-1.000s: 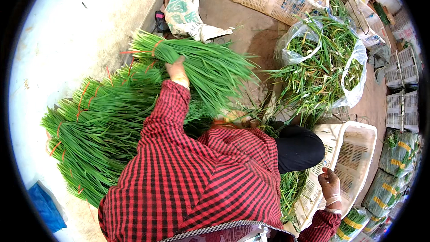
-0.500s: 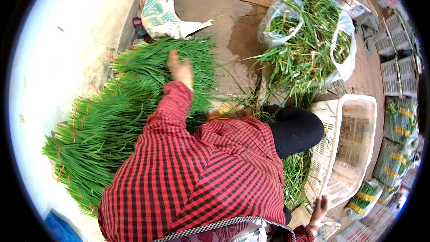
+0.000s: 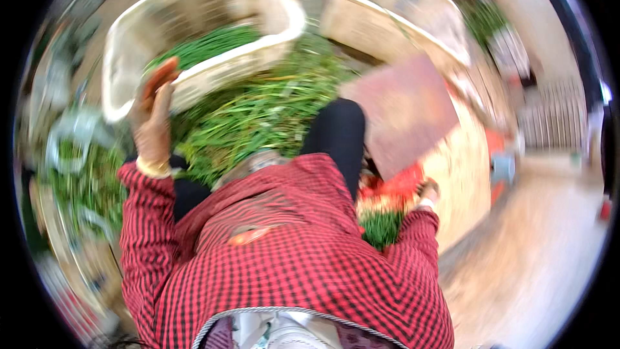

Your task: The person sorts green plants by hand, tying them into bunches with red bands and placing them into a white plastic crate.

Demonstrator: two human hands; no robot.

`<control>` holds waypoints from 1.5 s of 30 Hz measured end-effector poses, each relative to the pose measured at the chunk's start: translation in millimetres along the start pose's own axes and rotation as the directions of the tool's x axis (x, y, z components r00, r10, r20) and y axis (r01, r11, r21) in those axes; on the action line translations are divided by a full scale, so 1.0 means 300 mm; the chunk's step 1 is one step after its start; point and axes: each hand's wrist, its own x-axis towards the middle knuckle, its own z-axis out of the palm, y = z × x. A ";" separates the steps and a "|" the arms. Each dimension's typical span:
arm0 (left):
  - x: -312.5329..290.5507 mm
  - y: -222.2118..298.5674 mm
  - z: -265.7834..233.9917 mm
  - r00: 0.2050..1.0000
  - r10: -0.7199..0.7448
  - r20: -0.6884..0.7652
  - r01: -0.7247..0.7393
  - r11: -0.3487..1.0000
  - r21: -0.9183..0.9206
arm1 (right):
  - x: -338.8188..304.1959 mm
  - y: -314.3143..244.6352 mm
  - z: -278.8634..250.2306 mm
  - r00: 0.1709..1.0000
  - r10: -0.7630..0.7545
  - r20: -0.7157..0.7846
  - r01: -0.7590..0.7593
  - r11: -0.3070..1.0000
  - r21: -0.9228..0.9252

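Note:
My left hand is raised with fingers stretched out and nothing in it, at the near left corner of a white plastic crate. Inside the crate lie green chive-like stalks. My right hand reaches out at the right, blurred, beside a pile of red strips; its fingers and anything in them are unclear. Between that arm and my body shows the end of a green chive bunch. A flat reddish-brown board lies just beyond the strips.
Loose green leaves are heaped before my knees. A second pale crate stands beyond the board. To the left is a clear plastic bag with greens around it. A small blue object sits at the right.
The view has swung right, away from the red-tied green bunches. My left hand has left them and is now by the crate; my right hand has moved from the crate's side to the red strips.

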 end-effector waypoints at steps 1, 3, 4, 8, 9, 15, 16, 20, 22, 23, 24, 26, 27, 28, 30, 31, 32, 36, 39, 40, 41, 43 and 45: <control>0.008 -0.002 0.085 0.993 -0.030 0.114 0.033 0.999 -0.029 | 0.032 0.151 -0.100 0.995 0.095 -0.012 -0.095 0.991 -0.091; 0.050 -0.093 0.259 0.918 -0.099 0.385 0.123 0.992 -0.040 | 0.188 0.493 -0.431 0.909 0.415 -0.040 -0.412 0.880 -0.236; 0.040 -0.070 0.309 0.880 -0.123 0.459 0.115 0.992 0.044 | 0.093 0.579 -0.316 0.885 0.465 0.015 -0.451 0.864 -0.223; 0.027 0.016 0.438 0.740 -0.140 0.658 0.008 0.980 0.200 | -0.131 0.578 -0.172 0.965 0.261 0.011 -0.227 0.858 -0.460; 0.021 0.013 0.472 0.700 -0.121 0.704 -0.047 0.975 0.215 | -0.099 0.634 -0.184 0.994 0.106 -0.003 -0.089 0.815 -0.573; -0.035 -0.045 0.383 0.632 -0.430 0.644 0.116 0.875 0.469 | -0.047 0.403 0.174 0.988 -0.015 0.156 0.093 0.858 -0.505; -0.033 -0.054 0.397 0.619 -0.489 0.615 0.215 0.858 0.466 | -0.008 0.477 0.179 0.959 0.096 0.266 -0.067 0.991 -0.118; -0.015 -0.036 0.476 0.579 -0.522 0.626 0.274 0.848 0.454 | 0.059 0.601 0.143 0.938 0.191 0.288 -0.159 0.978 -0.132; -0.019 -0.001 0.539 0.621 -0.497 0.606 0.273 0.862 0.428 | 0.025 0.464 0.124 0.963 0.172 0.206 -0.068 0.899 -0.433; -0.031 0.005 0.580 0.626 -0.467 0.624 0.252 0.879 0.405 | 0.016 0.402 0.121 0.979 0.137 0.154 -0.019 0.804 -0.594; -0.023 0.031 0.683 0.599 -0.428 0.677 0.211 0.900 0.382 | -0.005 0.392 0.080 0.965 0.243 0.097 -0.210 0.941 -0.266; -0.057 0.034 0.857 0.496 -0.241 0.834 -0.003 0.960 0.279 | -0.071 0.341 0.021 0.919 0.366 0.145 -0.391 0.891 0.232; -0.086 0.053 0.938 0.384 -0.106 0.917 -0.177 0.966 0.186 | -0.135 0.266 0.002 0.898 0.383 0.216 -0.437 0.827 0.352; -0.132 0.087 1.040 0.218 -0.003 0.976 -0.257 0.965 0.060 | -0.184 0.225 -0.025 0.889 0.300 0.346 -0.410 0.857 0.312; -0.304 0.026 1.186 -0.042 0.287 0.957 -0.259 0.922 -0.288 | -0.292 0.141 -0.072 0.824 0.197 0.532 -0.332 0.928 0.170; -0.384 0.017 1.232 -0.186 0.361 0.914 -0.325 0.855 -0.404 | -0.343 0.095 -0.089 0.776 0.183 0.604 -0.278 0.958 0.067; -0.476 -0.020 1.251 -0.235 0.346 0.908 -0.358 0.838 -0.412 | -0.376 0.065 -0.128 0.732 0.096 0.675 -0.115 0.993 -0.017; -0.651 -0.122 1.246 -0.389 0.097 0.916 -0.593 0.735 -0.329 | -0.440 0.025 -0.190 0.654 0.123 0.746 -0.171 0.985 -0.012; -0.653 -0.154 1.239 -0.521 -0.043 0.853 -0.536 0.793 -0.288 | -0.432 0.016 -0.174 0.644 0.171 0.746 -0.070 0.984 -0.164; -0.644 -0.163 1.235 -0.556 -0.049 0.830 -0.510 0.808 -0.294 | -0.426 0.029 -0.144 0.656 0.162 0.737 0.065 0.961 -0.269; -0.642 -0.170 1.226 -0.447 0.049 0.893 -0.424 0.867 -0.260 | -0.415 0.050 -0.108 0.664 0.147 0.733 0.203 0.908 -0.366; -0.649 -0.178 1.210 -0.163 0.202 0.966 -0.245 0.940 -0.238 | -0.395 0.235 -0.024 0.763 0.101 0.639 -0.035 0.993 -0.114; -0.600 -0.080 1.241 -0.068 -0.037 0.997 -0.031 0.999 0.035 | -0.355 0.382 0.054 0.815 0.098 0.572 -0.035 0.992 -0.121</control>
